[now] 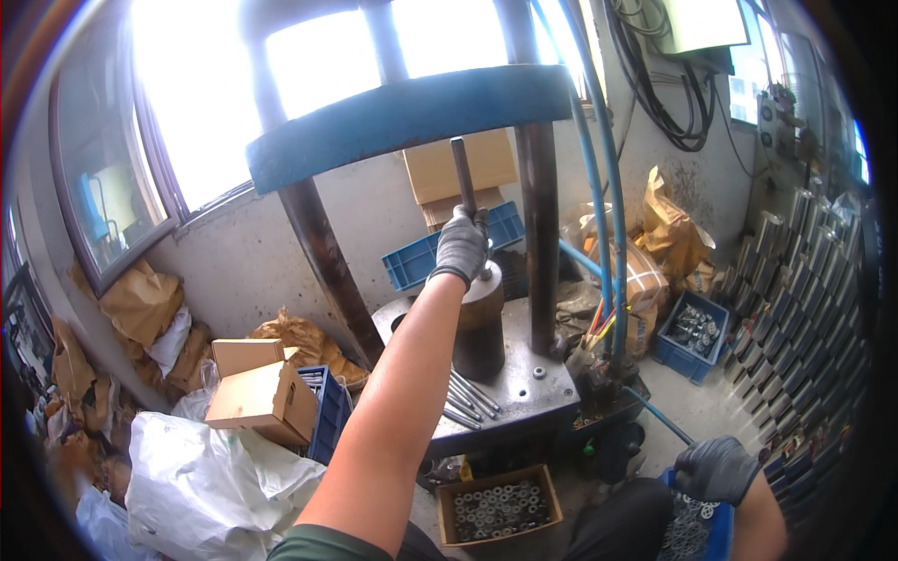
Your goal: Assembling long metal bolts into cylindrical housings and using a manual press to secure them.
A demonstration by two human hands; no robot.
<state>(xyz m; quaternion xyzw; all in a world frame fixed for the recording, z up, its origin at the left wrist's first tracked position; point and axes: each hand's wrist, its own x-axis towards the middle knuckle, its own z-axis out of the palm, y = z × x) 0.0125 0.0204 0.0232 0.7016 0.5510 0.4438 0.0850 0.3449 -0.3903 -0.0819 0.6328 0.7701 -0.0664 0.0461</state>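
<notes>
My left hand [462,245], in a grey glove, reaches into a blue press frame and is closed round an upright dark metal rod [462,173]. The rod's top stands just below the blue crossbeam [412,114]. Below the hand is a thick dark metal cylinder [479,327] on the press's steel bed [528,397], with a small metal piece [485,274] at its top. Several thin metal rods [470,397] lie on the bed's front. At the lower right, my gloved right hand [718,470] is closed on the end of a blue lever [659,416].
A cardboard box of metal rings [496,538] sits below the bed. Under my right hand is a blue crate [720,531] of rings; another blue crate [669,351] holds metal parts. Stacked metal tubes [795,318] line the right. Boxes [267,402] and white sacks [201,477] crowd the left.
</notes>
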